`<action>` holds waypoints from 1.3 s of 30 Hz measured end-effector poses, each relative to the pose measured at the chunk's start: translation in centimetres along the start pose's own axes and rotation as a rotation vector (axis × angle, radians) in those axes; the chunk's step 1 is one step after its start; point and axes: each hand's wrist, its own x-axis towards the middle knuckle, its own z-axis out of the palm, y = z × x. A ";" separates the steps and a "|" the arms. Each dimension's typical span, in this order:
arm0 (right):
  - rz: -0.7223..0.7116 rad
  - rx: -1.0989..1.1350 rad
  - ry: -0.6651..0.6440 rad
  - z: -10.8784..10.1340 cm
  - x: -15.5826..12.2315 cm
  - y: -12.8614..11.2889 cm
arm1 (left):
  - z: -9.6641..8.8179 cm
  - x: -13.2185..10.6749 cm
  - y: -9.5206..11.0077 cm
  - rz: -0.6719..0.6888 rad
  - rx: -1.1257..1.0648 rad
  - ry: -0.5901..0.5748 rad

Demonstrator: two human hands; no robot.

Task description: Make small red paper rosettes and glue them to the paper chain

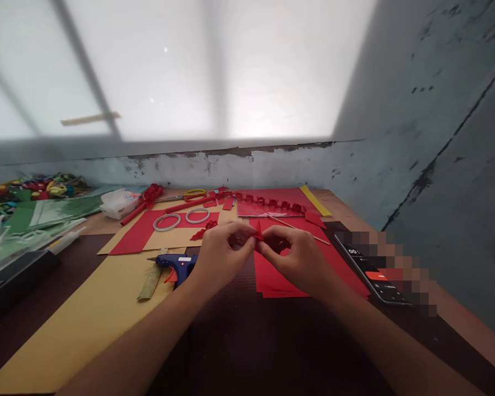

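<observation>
My left hand (223,254) and my right hand (297,258) meet above the table, and both pinch a small folded piece of red paper (256,234) between their fingertips. Under the hands lies a stack of red paper sheets (272,278). A blue glue gun (176,265) rests just left of my left hand, beside a ruler (152,280).
Two grey rings (167,221) lie on red and tan paper. Behind them are yellow-handled scissors (192,194), a red paper chain (272,202), a thin wooden stick (299,229) and a white container (117,202). A phone (373,270) lies at right. Coloured paper scraps pile up at far left (28,190).
</observation>
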 end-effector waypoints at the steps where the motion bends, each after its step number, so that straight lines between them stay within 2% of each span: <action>1: -0.007 0.004 -0.009 0.0 0.0 0.0 | 0.0 0.0 -0.1 0.001 -0.003 0.008; 9: 0.011 0.010 -0.019 0.3 0.1 -0.1 | 0.0 -0.3 0.4 0.034 -0.023 0.037; 12: 0.048 0.050 0.001 0.1 0.1 0.0 | -0.2 -0.1 0.4 -0.007 -0.125 0.026; 17: 0.101 0.215 -0.043 -0.2 0.2 0.0 | -0.5 0.4 0.0 -0.137 -0.333 -0.009; 20: 0.102 0.255 -0.051 -0.3 0.2 -0.2 | -0.7 0.5 0.0 -0.205 -0.360 -0.073; 25: 0.094 0.220 -0.066 -0.2 0.2 -0.3 | -0.8 0.4 -0.2 -0.239 -0.390 -0.160; 35: 0.114 0.348 -0.191 -0.8 0.4 -0.1 | -0.8 0.5 -0.7 -0.281 -0.457 -0.191; 39: 0.128 0.346 -0.207 -0.9 0.4 -0.1 | -0.8 0.4 -0.7 -0.297 -0.459 -0.151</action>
